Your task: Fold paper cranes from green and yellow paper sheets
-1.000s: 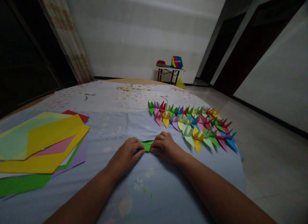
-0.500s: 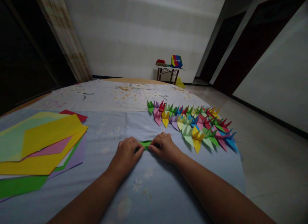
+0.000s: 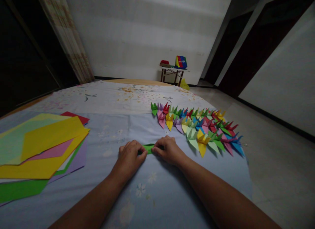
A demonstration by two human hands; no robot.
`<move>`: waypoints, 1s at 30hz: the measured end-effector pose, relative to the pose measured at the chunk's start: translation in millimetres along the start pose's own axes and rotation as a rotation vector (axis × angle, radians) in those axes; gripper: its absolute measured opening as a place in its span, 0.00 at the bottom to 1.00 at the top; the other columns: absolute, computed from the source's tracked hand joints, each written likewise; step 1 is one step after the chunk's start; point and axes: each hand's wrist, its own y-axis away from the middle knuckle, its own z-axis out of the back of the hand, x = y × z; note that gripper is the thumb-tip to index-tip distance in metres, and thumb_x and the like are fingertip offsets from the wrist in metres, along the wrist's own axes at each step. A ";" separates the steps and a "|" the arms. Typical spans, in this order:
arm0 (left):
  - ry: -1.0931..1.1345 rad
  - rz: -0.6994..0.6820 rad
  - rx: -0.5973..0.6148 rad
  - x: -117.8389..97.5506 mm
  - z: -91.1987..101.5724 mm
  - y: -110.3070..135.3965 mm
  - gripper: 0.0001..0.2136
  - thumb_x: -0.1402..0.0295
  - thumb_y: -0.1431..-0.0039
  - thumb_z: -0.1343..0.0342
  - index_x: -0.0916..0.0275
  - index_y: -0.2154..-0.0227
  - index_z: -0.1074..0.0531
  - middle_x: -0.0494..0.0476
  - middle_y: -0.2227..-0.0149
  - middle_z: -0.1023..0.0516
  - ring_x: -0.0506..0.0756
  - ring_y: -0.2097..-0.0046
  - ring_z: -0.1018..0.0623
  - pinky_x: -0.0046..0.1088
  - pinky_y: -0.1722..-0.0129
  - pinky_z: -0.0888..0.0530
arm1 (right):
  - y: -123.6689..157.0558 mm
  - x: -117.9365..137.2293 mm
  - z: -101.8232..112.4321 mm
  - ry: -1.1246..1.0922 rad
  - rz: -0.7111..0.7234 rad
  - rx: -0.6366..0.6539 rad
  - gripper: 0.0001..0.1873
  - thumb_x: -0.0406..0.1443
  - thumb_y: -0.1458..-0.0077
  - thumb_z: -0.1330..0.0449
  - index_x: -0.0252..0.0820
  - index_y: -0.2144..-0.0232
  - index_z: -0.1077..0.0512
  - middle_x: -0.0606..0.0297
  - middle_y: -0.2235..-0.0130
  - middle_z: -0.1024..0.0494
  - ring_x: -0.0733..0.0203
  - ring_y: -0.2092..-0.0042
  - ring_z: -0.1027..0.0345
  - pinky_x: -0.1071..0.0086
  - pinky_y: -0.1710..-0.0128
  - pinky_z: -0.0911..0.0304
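Left hand (image 3: pixel 130 155) pinches one end of the green paper (image 3: pixel 149 148), thumb & fingertips closed on it at approx 9 o'c; right hand (image 3: pixel 168 151) grips the opp. end at 3 o'c, likewise w/ thumb & fingers. Clock centre = that paper, btwn the two hands, on or just over the tablecloth (image 3: pixel 110 127); can't tell if it's touching.

Progress, judged by eye: green pc shows as a small, narrow shape, so prob. part-folded. Exact stage unclear, since fingers hide both ends; no wings or neck visible on it.

Done: paper cranes (image 3: pixel 198 125) at 2 o'c, approx 3 rows, packed close, mixed colours (red, yellow, blue, pink, lilac, greens). They look complete, points up. Overlaps make an exact count n/a. Nearest ones sit beyond the right hand, not touching it.

Left: flat sheets (image 3: pixel 52 137) at 9 o'c, loose overlapping pile, well apart from the left hand; yellow near top, w/ pale green, pink, white, purple, red etc. showing. No folds visible, so they seem unstarted. Pile runs out of view, so qty unknown.
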 end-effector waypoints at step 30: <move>-0.007 -0.005 -0.043 -0.6 -4.3 4.6 0.07 0.64 0.44 0.50 0.60 0.74 0.30 0.53 0.67 0.27 0.57 0.60 0.29 0.37 0.58 0.38 | -0.6 2.1 -0.1 0.006 -0.022 -0.003 0.10 0.42 0.47 0.42 0.44 0.73 0.26 0.67 0.71 0.24 0.61 0.63 0.38 0.66 0.61 0.54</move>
